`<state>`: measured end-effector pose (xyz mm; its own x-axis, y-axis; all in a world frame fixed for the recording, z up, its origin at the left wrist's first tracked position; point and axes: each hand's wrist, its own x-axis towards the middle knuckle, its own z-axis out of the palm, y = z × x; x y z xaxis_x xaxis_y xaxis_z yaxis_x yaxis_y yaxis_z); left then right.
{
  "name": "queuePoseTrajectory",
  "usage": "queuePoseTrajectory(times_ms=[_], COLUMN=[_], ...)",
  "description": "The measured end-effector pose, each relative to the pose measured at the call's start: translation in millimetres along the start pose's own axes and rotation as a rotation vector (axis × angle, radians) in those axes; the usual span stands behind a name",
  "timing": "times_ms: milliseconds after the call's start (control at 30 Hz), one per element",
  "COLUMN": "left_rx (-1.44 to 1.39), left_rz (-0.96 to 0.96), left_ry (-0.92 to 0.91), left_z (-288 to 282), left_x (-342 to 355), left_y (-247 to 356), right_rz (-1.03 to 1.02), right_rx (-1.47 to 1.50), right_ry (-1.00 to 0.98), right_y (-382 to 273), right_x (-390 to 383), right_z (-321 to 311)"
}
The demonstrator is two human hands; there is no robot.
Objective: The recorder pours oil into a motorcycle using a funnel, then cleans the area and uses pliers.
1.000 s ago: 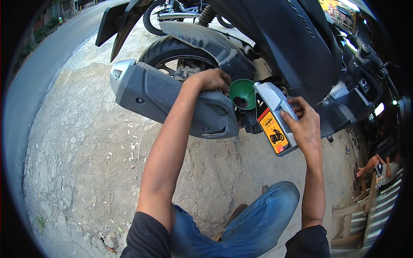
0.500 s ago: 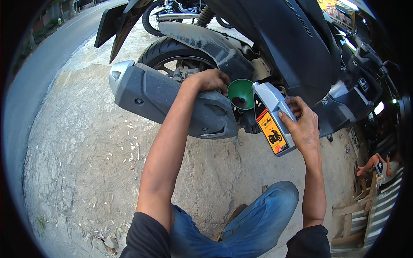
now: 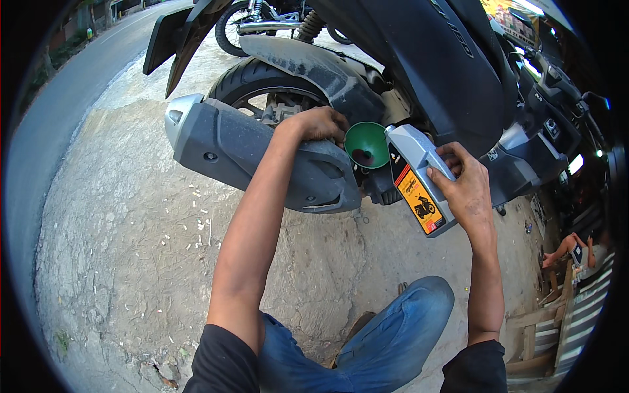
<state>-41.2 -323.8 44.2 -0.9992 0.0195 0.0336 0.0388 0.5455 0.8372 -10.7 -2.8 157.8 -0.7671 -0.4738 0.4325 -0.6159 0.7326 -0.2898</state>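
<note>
A green funnel (image 3: 368,136) stands by the scooter's engine, mouth up, with dark liquid low in its bowl. My left hand (image 3: 319,123) reaches over the exhaust muffler (image 3: 255,145) and is closed at the funnel's left rim; some fingertips are hidden. In my right hand (image 3: 466,183) is a grey oil bottle (image 3: 419,177) with a yellow and black label, gripped by its side. The bottle tilts, its mouth up at the left and close to the funnel's right rim. I see no stream of oil between them.
Above my hands looms the dark scooter body (image 3: 439,59), with the rear wheel (image 3: 262,85) behind the muffler. Another motorcycle (image 3: 252,26) stands beyond. A person (image 3: 576,252) sits far right near a wooden bench (image 3: 544,327). Small white bits litter the concrete ground (image 3: 131,249).
The right hand and the bottle have shifted slightly right, a little away from the funnel. The left hand stays in place at the funnel's rim.
</note>
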Motion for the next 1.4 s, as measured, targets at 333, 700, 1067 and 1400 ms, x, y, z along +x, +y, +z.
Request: queuePoseTrajectory(times_ms=[333, 700, 1067, 1400], left_rx=[0.011, -0.012, 0.016, -0.014], left_rz=[-0.009, -0.016, -0.023, -0.021], left_ry=[-0.002, -0.016, 0.000, -0.001], left_z=[0, -1, 0, 1], left_x=[-1, -3, -6, -5], left_y=[2, 3, 7, 7], right_rz=[-0.017, -0.053, 0.014, 0.018], right_rx=[-0.095, -0.129, -0.187, -0.201], right_ry=[-0.091, -0.132, -0.177, -0.188], right_y=[-8, -20, -27, -31], right_x=[8, 16, 20, 22], right_z=[-10, -19, -23, -25])
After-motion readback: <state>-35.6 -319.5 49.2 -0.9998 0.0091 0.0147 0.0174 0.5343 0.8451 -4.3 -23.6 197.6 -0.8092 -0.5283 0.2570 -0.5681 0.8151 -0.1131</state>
